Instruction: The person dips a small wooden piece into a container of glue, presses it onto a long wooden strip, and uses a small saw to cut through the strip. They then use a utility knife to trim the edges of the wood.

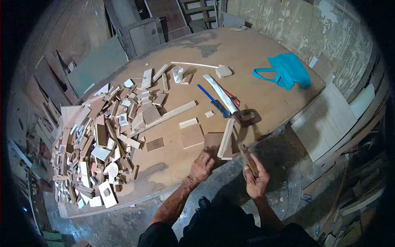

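Observation:
My left hand (201, 166) is at the table's near edge, its bent fingers closed on the left corner of a thin brown board (213, 142). A pale wood strip (226, 138) lies across that board, its near end at the table edge. To the right, my right hand (256, 177) is wrapped round a narrow brown wooden piece (248, 159), held tilted just off the table edge. Beyond them lies a handsaw (220, 92) with a brown handle. Beside its blade are a blue-handled tool (214, 101) and a partly hidden red-and-black tool (233, 99).
A large heap of wood offcuts (101, 152) covers the table's left side. A long strip (164, 118), a square board (192, 136) and a small dark panel (155, 144) lie left of my hands. A turquoise bag (289, 71) sits far right; sheets (325, 119) lean beyond the edge.

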Demonstrator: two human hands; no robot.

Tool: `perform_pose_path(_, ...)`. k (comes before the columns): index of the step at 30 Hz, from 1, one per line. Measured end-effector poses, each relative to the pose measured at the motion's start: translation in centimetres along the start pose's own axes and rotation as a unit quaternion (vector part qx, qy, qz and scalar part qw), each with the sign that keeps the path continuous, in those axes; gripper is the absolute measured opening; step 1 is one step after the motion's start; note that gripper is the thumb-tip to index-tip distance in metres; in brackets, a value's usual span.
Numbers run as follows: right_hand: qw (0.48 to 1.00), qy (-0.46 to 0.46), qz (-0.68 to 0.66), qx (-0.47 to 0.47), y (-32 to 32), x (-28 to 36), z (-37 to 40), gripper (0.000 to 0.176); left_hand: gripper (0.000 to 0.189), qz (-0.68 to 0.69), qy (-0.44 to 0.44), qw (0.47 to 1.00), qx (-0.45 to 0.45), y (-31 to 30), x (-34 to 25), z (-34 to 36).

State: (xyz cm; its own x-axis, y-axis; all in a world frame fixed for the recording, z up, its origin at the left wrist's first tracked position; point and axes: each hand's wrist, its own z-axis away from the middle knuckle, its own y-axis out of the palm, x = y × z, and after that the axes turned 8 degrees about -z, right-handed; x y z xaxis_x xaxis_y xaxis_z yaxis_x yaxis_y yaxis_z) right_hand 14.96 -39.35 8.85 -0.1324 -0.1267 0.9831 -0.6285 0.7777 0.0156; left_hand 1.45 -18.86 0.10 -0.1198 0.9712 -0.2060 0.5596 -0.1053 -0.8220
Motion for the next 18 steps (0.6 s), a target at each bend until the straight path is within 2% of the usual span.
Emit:
perform_pose_path(3,0.998,-0.007,0.049,0.032,0.3,-0.5,-0.2,0.04,0.037,0.002,-0.097,0.995,0.024,-2.5,1.3,0.5)
perform_pose_path(7,0.994,0.041,0.064,0.076,0.8,-0.6,-0.3,0.041,0.044,-0.114,-0.078,0.99,0.039,-4.7,1.9,0.3)
perform_pose_path(8,0.991,0.026,0.102,0.08,1.0,-0.9,-0.3,0.042,0.043,-0.105,-0.093,0.989,0.042,-5.2,1.6,0.4)
perform_pose_path(11,0.995,0.038,0.019,0.091,2.0,-1.8,-0.3,0.043,0.041,-0.01,-0.225,0.973,0.051,-7.0,0.6,-0.8)
perform_pose_path(14,0.986,0.084,0.083,0.118,2.9,-0.9,-0.7,0.042,0.04,0.024,-0.343,0.938,0.05,-5.8,0.2,-3.1)
perform_pose_path(16,0.982,0.083,0.121,0.119,3.5,-1.2,-1.1,0.042,0.042,-0.022,-0.349,0.934,0.074,-4.0,0.1,-5.4)
perform_pose_path(17,0.985,0.044,0.122,0.114,3.9,-2.0,-1.1,0.044,0.043,-0.047,-0.352,0.931,0.087,-3.0,0.6,-5.7)
perform_pose_path(18,0.987,0.004,0.122,0.107,4.2,-3.4,-1.3,0.047,0.046,-0.218,-0.205,0.952,0.069,0.0,2.6,-4.2)
